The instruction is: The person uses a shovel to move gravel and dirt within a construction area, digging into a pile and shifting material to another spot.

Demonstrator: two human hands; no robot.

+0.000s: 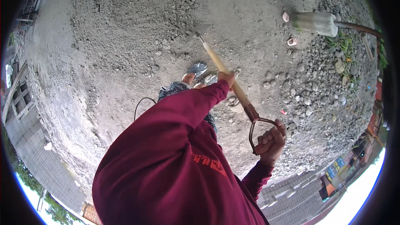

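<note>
I hold a shovel with a pale wooden shaft (215, 57) and a brown metal D-shaped handle (251, 135). My left hand (227, 78) is wrapped round the middle of the shaft. Lower right, my right hand (271, 140) is closed round the grip of the D-handle. The shovel's grey blade (199, 32) rests at a patch of loose gravel (175, 29) ahead of my feet; how deep it sits in the gravel I cannot tell. Just left of the shaft is my grey shoe (197, 69), with the other foot partly hidden by my sleeve.
A concrete block (313, 23) with a rusty pipe lies far right, two small pinkish pieces beside it. Coarse stones (308, 96) spread along the right. Stacked grey blocks (46, 150) stand at the lower left, and more (291, 198) at the lower right.
</note>
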